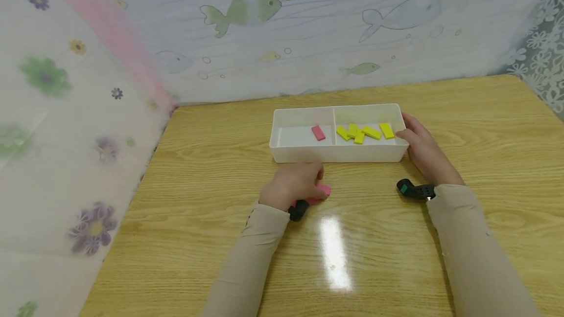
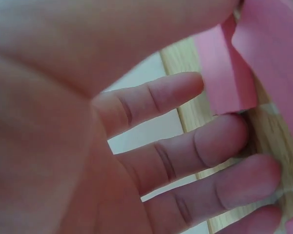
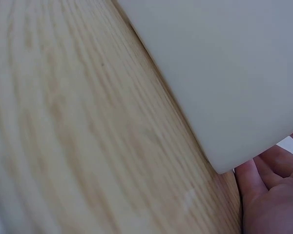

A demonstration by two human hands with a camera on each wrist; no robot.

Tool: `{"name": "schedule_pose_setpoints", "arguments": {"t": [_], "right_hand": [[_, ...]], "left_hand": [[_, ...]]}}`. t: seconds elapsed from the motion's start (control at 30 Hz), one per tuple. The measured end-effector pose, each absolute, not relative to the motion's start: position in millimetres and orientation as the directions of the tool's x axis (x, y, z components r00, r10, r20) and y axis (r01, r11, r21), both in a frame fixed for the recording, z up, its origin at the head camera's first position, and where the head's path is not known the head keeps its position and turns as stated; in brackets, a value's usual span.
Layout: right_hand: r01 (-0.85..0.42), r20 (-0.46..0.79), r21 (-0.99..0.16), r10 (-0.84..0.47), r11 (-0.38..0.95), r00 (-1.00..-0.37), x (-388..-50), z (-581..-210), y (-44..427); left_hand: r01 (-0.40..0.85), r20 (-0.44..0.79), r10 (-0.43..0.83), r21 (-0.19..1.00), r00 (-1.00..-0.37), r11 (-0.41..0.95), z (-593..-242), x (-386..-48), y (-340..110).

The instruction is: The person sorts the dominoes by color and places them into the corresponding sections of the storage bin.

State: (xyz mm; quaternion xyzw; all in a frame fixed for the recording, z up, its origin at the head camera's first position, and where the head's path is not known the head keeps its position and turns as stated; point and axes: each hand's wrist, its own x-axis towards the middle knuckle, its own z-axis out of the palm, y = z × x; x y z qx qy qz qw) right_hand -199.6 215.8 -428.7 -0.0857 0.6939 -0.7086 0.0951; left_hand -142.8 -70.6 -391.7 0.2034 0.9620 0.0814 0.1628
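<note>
A white two-compartment box [image 1: 339, 154] stands on the table. One pink block [image 1: 318, 133] lies in its left compartment, several yellow blocks [image 1: 371, 132] in the right one. My right hand [image 1: 429, 155] holds the box's right end, thumb at the rim; in the right wrist view, fingers [image 3: 271, 168] lie beside the box corner [image 3: 224, 146]. In front of the box, my left hand [image 1: 293, 185] is over pink blocks [image 1: 323, 190], partly hiding them. The left wrist view shows thumb and fingertips [image 2: 185, 85] around one pink block [image 2: 224, 73], with a larger pink surface [image 2: 276, 53] beside it.
The wooden table [image 1: 198, 160] reaches a patterned wall covering [image 1: 246, 62] behind the box and another on the left. Black straps [image 1: 416, 190] circle both wrists. A bright reflection lies on the tabletop between the forearms.
</note>
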Motion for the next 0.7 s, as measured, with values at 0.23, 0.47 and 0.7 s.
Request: {"name": "schedule_pose_setpoints", "arguments": {"t": [0.23,0.47,0.7], "right_hand": [[0.018,-0.014,-1.000,-0.253,-0.014,-0.967,-199.7,-430.0,216.0],[0.016,-0.010,-1.000,-0.251,-0.021,-0.968,-198.7,-430.8,216.6],[0.020,-0.014,-1.000,-0.252,-0.021,-0.968,-199.0,-430.1,216.1]], "left_hand": [[0.357,-0.269,0.407,0.219,-0.873,0.908,-392.9,-143.0,-69.0],[0.322,-0.260,0.396,0.283,-0.881,0.903,-393.1,-145.3,-70.4],[0.309,-0.196,0.396,0.364,-0.897,0.879,-392.0,-148.7,-73.7]]}}
